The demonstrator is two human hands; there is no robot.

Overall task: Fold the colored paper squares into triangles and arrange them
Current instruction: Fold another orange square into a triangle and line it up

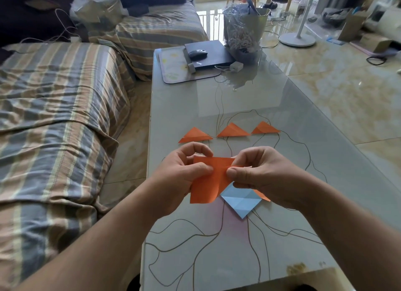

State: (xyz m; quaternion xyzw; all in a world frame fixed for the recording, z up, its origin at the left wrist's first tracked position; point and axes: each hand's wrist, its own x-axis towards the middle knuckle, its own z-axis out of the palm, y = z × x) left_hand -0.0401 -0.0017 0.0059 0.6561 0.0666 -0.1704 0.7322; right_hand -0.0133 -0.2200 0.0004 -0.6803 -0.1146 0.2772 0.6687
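Two hands are holding an orange paper (206, 180) up over a glass table (282, 151). The left hand (184, 171) is pinching the paper's left side, with the thumb pressing on the front and the other fingers curling behind it. The right hand (258, 171) is pinching the paper's right side, with the thumb on the front and the fingers bending over the top edge. The paper is bending a bit in the middle, and its lower part is hanging down toward the table.

Three orange triangles are lying in a row on the table, just past the hands. The left triangle (195, 136) is sitting a little nearer than the other two. The middle triangle (233, 131) and the right triangle (265, 128) are lying close beside each other, not touching.

Under the hands, a blue paper (240, 201) is lying flat like a diamond, with fold lines showing on it. A bit of another orange sheet (263, 196) is peeking out from under its right side.

At the far end of the table, a black laptop (214, 52) is lying shut on a mat (173, 69). A mouse (197, 54) is resting on the laptop. A bag (243, 30) full of shredded paper is standing beside it. A striped sofa (54, 117) is sitting to the left of the table. A white fan stand (297, 38) is standing on the shiny floor far off to the right.
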